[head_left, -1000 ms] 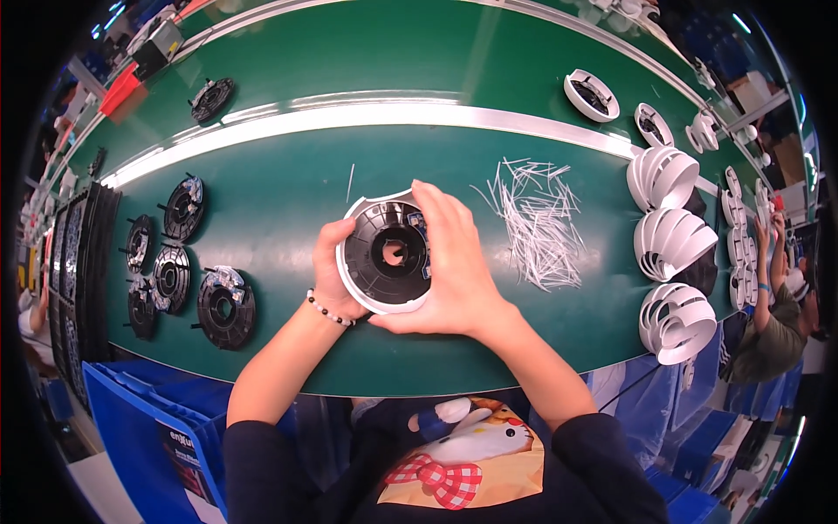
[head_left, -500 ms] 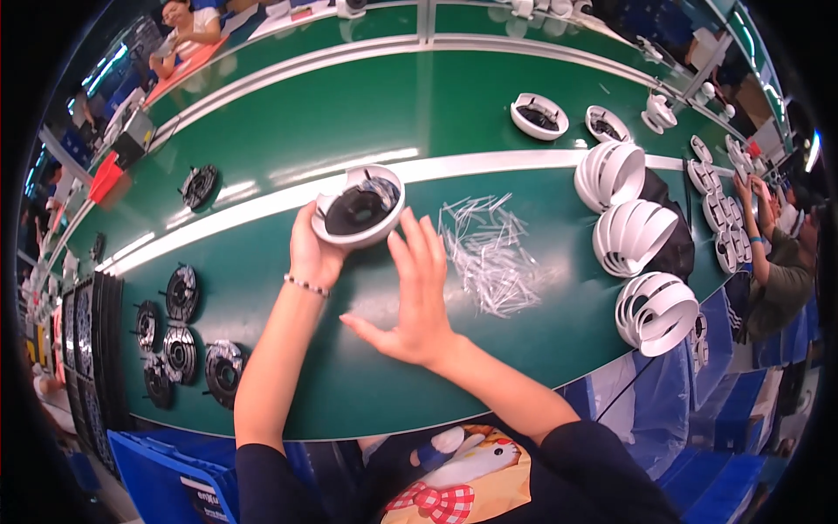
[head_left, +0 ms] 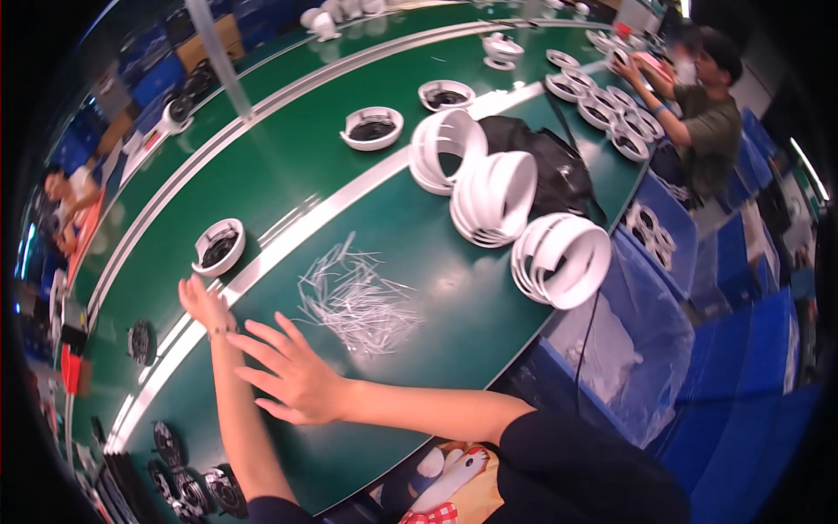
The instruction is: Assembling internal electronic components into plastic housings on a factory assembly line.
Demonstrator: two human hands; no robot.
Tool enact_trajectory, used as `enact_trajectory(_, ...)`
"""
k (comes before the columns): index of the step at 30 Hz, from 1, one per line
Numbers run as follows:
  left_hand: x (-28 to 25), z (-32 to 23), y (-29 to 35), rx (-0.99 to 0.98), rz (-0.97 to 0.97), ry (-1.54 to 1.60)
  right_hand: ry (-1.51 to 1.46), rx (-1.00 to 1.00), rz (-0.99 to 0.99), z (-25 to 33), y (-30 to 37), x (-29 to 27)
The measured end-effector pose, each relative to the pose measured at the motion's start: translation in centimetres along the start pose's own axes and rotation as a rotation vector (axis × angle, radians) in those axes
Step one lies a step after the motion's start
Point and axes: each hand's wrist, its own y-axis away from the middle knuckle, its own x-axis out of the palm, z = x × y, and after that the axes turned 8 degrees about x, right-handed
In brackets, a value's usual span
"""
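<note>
A white round housing with a black ring-shaped part inside (head_left: 218,248) rests on the green conveyor belt, just beyond the white rail. My left hand (head_left: 206,304) is right below its near edge, fingers apart and not wrapped round it; whether a fingertip still touches is hard to see. My right hand (head_left: 295,374) hovers over the near table, fingers spread, holding nothing. Beside it lies a loose heap of thin clear-white strips (head_left: 358,301). Black round parts (head_left: 188,489) sit at the lower left of the table.
Stacks of white ring shells (head_left: 560,260) stand at the right edge, next to a black bag (head_left: 546,166). Two more filled housings (head_left: 372,129) lie farther along the belt. Blue plastic-lined bins (head_left: 628,349) are below right. A co-worker (head_left: 711,113) handles white rings at far right.
The white housing has gone from my left hand onto the belt, and that hand has come away from around it. My right hand has drawn back. The view has turned to the right.
</note>
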Motion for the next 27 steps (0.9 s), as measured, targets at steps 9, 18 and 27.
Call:
enact_trajectory(9,-14.2,-8.2,9.2,0.499,0.068,-0.161,0.566,0.083,-0.39,1.8,1.8,-22.8)
enact_trajectory(18,-13.4,-5.8,9.6,0.54,0.065,-0.106,1.148,0.789,-0.151,-5.9,7.7,-35.5)
enact_trajectory(27,-14.3,-7.0,10.9,0.509,0.059,-0.049,1.132,0.658,-0.199,-3.1,7.6,-38.2)
